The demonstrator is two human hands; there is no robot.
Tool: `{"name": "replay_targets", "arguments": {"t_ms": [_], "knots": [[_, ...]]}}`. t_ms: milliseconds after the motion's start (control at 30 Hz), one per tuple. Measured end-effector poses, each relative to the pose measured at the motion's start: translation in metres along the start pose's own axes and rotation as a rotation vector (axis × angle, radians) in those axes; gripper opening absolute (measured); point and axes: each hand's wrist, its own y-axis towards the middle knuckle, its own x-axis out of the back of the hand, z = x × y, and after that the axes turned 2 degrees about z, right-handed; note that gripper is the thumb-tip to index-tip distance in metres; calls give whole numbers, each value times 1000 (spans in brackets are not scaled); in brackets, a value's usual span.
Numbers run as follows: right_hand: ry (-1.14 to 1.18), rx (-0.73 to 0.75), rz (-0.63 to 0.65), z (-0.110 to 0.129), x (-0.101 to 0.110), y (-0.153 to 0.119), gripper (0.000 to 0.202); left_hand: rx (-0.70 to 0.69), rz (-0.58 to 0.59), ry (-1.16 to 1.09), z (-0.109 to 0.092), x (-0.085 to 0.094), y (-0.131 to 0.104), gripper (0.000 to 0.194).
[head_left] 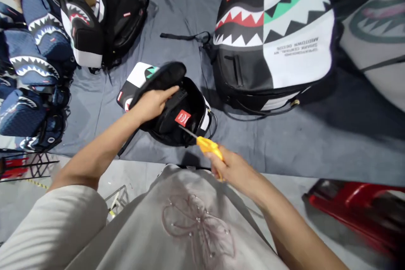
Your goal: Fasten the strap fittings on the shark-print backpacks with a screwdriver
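A small black backpack [164, 133] with a shark-mouth front lies unzipped in front of me, its front panel folded back to the left. My left hand [155, 103] grips that panel at its edge, index finger stretched over the opening. Inside the dark interior a red label [182, 117] shows. My right hand [226, 163] is closed around yellow-handled scissors [209, 145]. Their blades point up and left into the bag, with the tip just below the red label. Whether the blades are apart is hard to see.
A large black-and-white shark backpack [297, 65] lies to the right, beside a pale bag [382, 29]. Black backpacks [125, 14] and several blue ones [33, 59] are at the left on the grey cloth [253, 143]. A red stool [357, 202] stands below the table edge.
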Motion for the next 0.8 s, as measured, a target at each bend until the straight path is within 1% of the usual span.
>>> {"name": "replay_targets", "arguments": {"t_ms": [67,133,200,300,367,400,433,467,500,567,600,633,700,733,800], "knots": [[176,-80,-64,-21,20,-1,32,-82,-60,-3,-20,2,-27,53],[260,-161,-127,-37,38,-1,33,-73,-113,49,-30,-2,-48,51],[258,-211,-156,-44,49,0,33,24,-186,106,-30,-8,-60,49],[174,-224,-140,-38,53,3,32,278,-316,164,-18,-15,-66,48],[76,-198,-110,-24,54,10,32,449,-364,185,-8,-16,-65,51],[-3,-184,-91,-13,56,16,32,509,-377,177,-3,-17,-64,53],[-104,-169,-70,0,58,25,32,540,-390,152,2,-19,-62,56],[-231,-155,-50,15,60,37,33,538,-404,113,6,-22,-59,58],[-383,-141,-39,32,63,51,35,506,-422,71,9,-25,-56,58],[-717,-149,1,67,65,85,41,390,-465,7,10,-32,-49,55],[-873,-187,43,83,64,100,46,333,-492,-7,9,-36,-46,53],[-981,-260,134,96,61,113,50,296,-524,-14,8,-39,-44,51],[-1083,-373,292,111,49,127,48,303,-599,-32,9,-43,-43,49],[-1094,-410,374,113,42,128,42,332,-637,-52,13,-44,-44,48],[-1059,-441,529,108,29,120,34,390,-691,-110,24,-46,-47,47]]}}
